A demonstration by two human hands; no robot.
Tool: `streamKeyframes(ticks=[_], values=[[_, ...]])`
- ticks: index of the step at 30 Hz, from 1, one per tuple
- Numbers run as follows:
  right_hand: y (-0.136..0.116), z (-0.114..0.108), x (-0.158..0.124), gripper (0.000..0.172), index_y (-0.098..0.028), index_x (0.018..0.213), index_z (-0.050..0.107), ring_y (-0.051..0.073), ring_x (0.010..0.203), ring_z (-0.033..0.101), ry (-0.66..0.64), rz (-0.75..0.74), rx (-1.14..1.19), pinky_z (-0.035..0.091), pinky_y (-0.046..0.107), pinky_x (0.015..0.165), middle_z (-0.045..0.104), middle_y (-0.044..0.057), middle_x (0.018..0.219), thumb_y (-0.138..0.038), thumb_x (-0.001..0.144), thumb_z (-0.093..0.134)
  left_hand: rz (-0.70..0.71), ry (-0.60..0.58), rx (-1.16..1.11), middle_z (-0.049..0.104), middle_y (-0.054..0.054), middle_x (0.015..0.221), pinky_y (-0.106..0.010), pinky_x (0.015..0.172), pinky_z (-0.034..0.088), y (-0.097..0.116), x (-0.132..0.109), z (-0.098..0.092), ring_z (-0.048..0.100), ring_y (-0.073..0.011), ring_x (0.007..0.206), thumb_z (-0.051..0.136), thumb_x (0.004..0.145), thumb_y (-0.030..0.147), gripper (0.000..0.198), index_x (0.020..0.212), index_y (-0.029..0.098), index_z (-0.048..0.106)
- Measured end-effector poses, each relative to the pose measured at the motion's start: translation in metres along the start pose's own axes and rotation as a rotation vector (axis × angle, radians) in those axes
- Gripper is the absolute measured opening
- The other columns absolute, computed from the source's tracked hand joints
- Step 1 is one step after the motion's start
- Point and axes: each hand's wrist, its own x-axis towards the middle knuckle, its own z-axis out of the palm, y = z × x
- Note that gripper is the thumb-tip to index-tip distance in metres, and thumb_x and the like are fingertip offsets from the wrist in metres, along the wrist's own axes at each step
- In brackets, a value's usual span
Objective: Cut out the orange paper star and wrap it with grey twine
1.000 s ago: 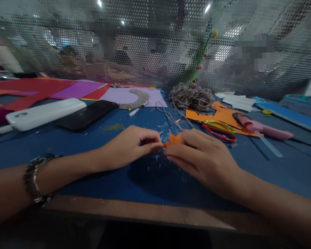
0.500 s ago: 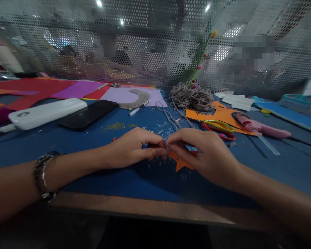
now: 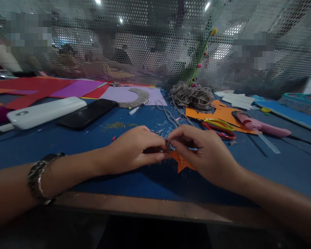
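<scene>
My left hand (image 3: 136, 149) and my right hand (image 3: 206, 154) meet above the front of the table. Both are closed in a pinch on the end of a grey yarn strand (image 3: 170, 119), though the fingers partly cover it. From there the strand runs back toward a tangled heap of grey yarn (image 3: 191, 97). An orange paper star (image 3: 181, 162) with pen lines on it shows just below the fingers, beside my right hand, which hides part of it. I cannot tell whether the yarn touches the star.
Behind my right hand lie scissors (image 3: 219, 128), orange paper (image 3: 220, 112) and a pink glue gun (image 3: 266, 128). On the left are a white power bank (image 3: 46, 112) and a black phone (image 3: 89, 113). A glittery grey crescent (image 3: 136, 98) rests on lilac paper (image 3: 157, 98). Perforated mesh (image 3: 145, 41) stands behind.
My left hand's fingers have shifted slightly and its wrist has moved a little left. The hands stay together at the yarn, and slightly more of the orange star shows.
</scene>
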Motion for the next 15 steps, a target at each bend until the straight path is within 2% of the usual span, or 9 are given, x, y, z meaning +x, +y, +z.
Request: streamKeyframes(ticks=[6,10,15], values=[[0.0014,0.0009,0.0013,0.009,-0.017,0.080,0.055,0.006,0.052,0.052,0.004,0.074,0.030,0.037,0.017,0.050,0.058,-0.004,0.060,-0.014,0.081,0.046,0.012,-0.009,0.103,0.058,0.007,0.063,-0.023,0.066,0.030,0.0032,-0.0010,-0.0005,0.045,-0.0076,0.053,0.042,0.085,0.018,0.016,0.075,0.017,0.054],[0.0012,0.0018,0.0006,0.010,-0.017,0.080,0.055,0.007,0.052,0.051,0.017,0.140,0.077,0.037,0.017,0.049,0.057,-0.003,0.060,-0.015,0.080,0.045,0.033,-0.012,0.191,0.057,0.007,0.062,-0.024,0.068,0.028,0.0025,-0.0016,0.0001,0.042,-0.0075,0.050,0.043,0.086,0.024,0.015,0.078,0.018,0.054],[0.0010,0.0039,0.0007,0.009,-0.017,0.079,0.054,0.007,0.051,0.050,0.028,0.221,0.156,0.037,0.017,0.048,0.057,-0.003,0.058,-0.015,0.079,0.045,0.051,0.097,0.316,0.059,0.006,0.066,-0.024,0.067,0.028,0.0020,-0.0047,-0.0005,0.046,-0.0086,0.055,0.042,0.088,0.032,0.019,0.083,0.020,0.056]])
